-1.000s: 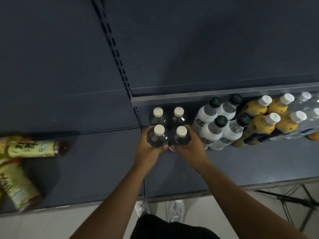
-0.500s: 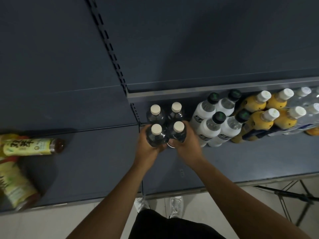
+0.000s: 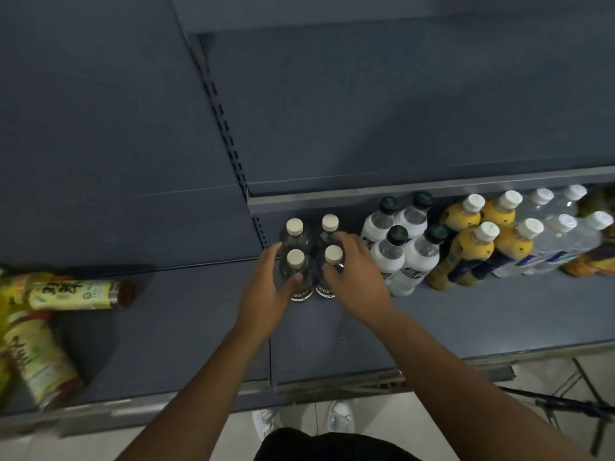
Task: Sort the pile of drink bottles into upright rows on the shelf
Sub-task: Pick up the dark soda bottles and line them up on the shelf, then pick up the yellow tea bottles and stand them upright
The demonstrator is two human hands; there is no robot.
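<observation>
Shelf: grey shelf (image 3: 466,314), running from 9 to 3 o'clock across the view.
Dark bottles: four dark bottles (image 3: 312,242) with white caps stand upright in a two-by-two block near the centre, at the back of the shelf.
Left hand: the left hand (image 3: 266,291) sits at 7 o'clock of the block. Its fingers and thumb curve round the front-left dark bottle (image 3: 294,269), thumb tip on the front.
Right hand: the right hand (image 3: 357,281) sits at 4 o'clock of the block and is blurred. It lies against the front-right dark bottle (image 3: 333,254); grasping or only touching, I cannot tell.
Sorted rows: at 3 o'clock of the block stand white bottles (image 3: 392,251), then yellow bottles (image 3: 472,247), then clear bottles (image 3: 562,237), all upright.
Pile: at 9 o'clock, tea bottles (image 3: 73,294) lie on their sides, well apart from the block.
</observation>
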